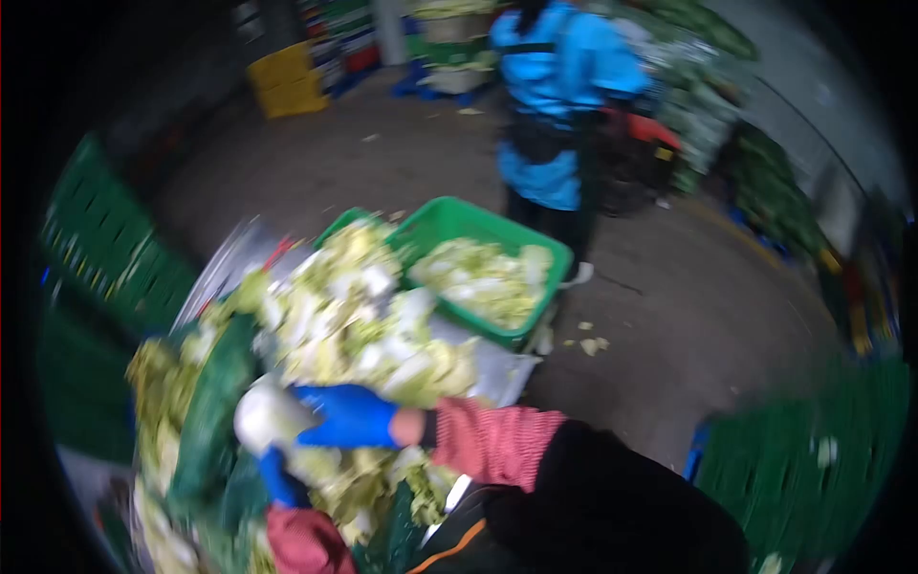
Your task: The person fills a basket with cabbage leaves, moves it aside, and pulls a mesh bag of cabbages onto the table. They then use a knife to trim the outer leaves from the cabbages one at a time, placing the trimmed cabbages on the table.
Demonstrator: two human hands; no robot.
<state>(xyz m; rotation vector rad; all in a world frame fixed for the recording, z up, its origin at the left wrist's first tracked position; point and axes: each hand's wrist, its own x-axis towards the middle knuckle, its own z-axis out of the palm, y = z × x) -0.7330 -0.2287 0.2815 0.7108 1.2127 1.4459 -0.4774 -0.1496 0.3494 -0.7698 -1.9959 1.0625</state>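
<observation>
My right hand [346, 417], in a blue glove, reaches in from the right and touches the right side of a whitish cabbage head [268, 415]. Below it, my left hand [279, 476], also blue-gloved, is at the underside of the same head, so both hands hold it. Around them lies a heap of cabbage leaves [344, 316] on a metal table [507, 375]. Dark green netting [215, 411] lies left of the head. Behind the heap stands a green crate [449, 212] with cut cabbage pieces [486, 277] in it.
A person in blue [545, 67] stands beyond the green crate. Green crates [115, 230] are stacked at the left and more crates [813, 469] stand at the lower right. A yellow crate [287, 81] is at the back. Netted sacks [765, 182] line the right wall.
</observation>
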